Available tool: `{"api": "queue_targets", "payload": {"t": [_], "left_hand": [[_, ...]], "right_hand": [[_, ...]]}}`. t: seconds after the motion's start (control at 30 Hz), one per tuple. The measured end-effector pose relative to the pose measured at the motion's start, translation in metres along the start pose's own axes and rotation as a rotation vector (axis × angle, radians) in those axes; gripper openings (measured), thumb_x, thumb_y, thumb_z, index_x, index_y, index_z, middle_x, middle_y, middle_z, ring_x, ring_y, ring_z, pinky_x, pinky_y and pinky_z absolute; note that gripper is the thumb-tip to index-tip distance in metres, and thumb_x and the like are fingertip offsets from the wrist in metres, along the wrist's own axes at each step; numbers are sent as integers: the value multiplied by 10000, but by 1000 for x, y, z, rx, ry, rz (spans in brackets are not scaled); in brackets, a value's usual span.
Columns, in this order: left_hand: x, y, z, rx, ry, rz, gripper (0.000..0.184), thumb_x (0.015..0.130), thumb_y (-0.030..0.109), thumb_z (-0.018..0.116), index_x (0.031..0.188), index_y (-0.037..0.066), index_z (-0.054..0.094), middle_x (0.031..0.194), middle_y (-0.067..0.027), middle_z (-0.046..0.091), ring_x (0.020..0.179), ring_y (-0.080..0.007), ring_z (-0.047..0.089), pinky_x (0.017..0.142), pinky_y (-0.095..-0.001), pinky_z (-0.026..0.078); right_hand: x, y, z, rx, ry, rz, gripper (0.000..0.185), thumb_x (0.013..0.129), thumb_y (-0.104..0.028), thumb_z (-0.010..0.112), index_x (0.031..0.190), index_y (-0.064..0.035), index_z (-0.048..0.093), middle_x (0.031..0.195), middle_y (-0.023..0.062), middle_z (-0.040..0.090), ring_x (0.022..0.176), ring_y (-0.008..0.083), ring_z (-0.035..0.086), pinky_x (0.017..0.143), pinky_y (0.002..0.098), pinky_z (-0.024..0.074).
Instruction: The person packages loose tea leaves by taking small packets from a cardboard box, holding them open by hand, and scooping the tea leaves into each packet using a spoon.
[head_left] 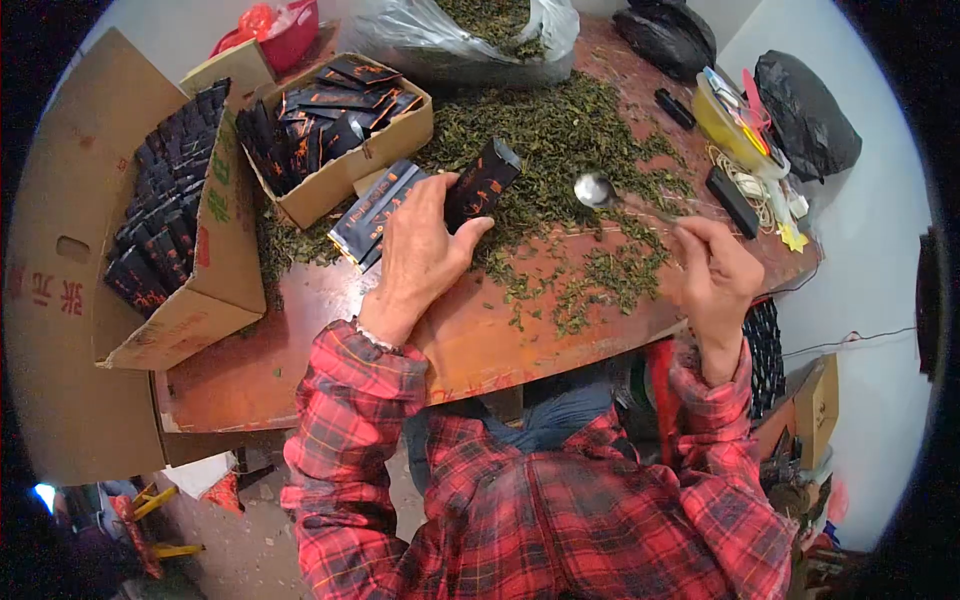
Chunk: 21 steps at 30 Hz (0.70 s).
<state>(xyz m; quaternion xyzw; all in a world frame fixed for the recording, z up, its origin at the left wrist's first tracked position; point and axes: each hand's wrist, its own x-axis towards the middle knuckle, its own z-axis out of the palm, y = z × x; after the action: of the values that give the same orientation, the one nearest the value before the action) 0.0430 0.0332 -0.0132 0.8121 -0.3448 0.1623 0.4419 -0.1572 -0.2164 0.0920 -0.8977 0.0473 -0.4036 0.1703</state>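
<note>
My left hand [420, 250] is closed around a black packet [485, 185] with orange print, its top end tilted up to the right. Beside it, under the back of the fingers, lie dark flat packets [372, 212] with a silvery sheen. My right hand [718, 265] pinches the handle of a metal spoon [595, 190]. The spoon's bowl is above the pile of dried green leaves [550, 130], to the right of the packet; whether it touches the leaves I cannot tell.
A small cardboard box [415, 135] of black packets stands behind my left hand. Further left is a big carton [235, 240] packed with more. At the back sits a clear plastic bag [400, 45] of leaves. A yellow basket [725, 125] and black bags [810, 115] are at right.
</note>
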Motion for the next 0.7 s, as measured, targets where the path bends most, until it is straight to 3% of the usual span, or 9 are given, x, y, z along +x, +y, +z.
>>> {"api": "queue_targets", "payload": {"t": [0.1,0.2,0.27,0.3,0.37,0.5,0.53,0.7], "left_hand": [[0,3,-3,-23,-65,-52,560,848,248,870,1275,-26,632,1155,-248,707,1080,-441,694,922,-500,563],[1,5,-4,-20,-71,-51,562,845,242,871,1276,-26,632,1168,-251,703,1088,-437,691,931,-497,560],[0,1,0,20,-30,-17,575,833,248,886,1287,-19,654,1076,-205,718,876,-353,686,792,-445,557],[0,-1,1,41,-9,0,582,828,251,894,1292,-15,666,1030,-182,726,770,-310,684,722,-419,555],[-1,-1,0,38,-18,-15,579,829,251,894,1293,-12,666,1024,-174,723,767,-303,679,720,-416,551],[-1,-1,1,21,6,-2,573,830,246,893,1289,-9,664,1008,-166,716,754,-291,670,708,-412,547],[-1,0,0,16,5,-3,573,829,246,893,1289,-8,664,1003,-166,713,754,-289,669,707,-412,546],[0,1,-1,7,26,33,580,822,244,895,1291,-5,662,991,-169,706,758,-292,658,711,-411,546]], "right_hand": [[-7,9,-15,41,-75,130,54,934,-4,740,980,1,768,753,93,731,652,140,702,614,296,531],[-12,15,-24,68,-137,201,60,949,-24,730,975,17,765,753,60,722,656,109,674,613,273,518],[-13,15,-26,88,-186,280,82,972,-22,707,974,48,750,774,5,705,692,53,622,632,233,496],[-13,15,-24,94,-177,290,76,964,-36,717,965,28,757,750,30,713,666,86,653,618,255,509],[-14,18,-11,108,-156,310,64,947,-65,738,946,-10,771,703,79,729,614,151,715,588,300,535],[-16,33,21,82,-96,269,55,949,-65,736,945,-23,773,736,108,757,640,166,751,578,318,550],[-14,26,28,127,-103,356,58,954,-54,731,969,-21,776,763,121,767,676,184,766,609,325,569],[-15,30,62,230,-24,343,68,969,-36,719,986,-10,779,778,100,779,686,136,756,615,286,580]]}}
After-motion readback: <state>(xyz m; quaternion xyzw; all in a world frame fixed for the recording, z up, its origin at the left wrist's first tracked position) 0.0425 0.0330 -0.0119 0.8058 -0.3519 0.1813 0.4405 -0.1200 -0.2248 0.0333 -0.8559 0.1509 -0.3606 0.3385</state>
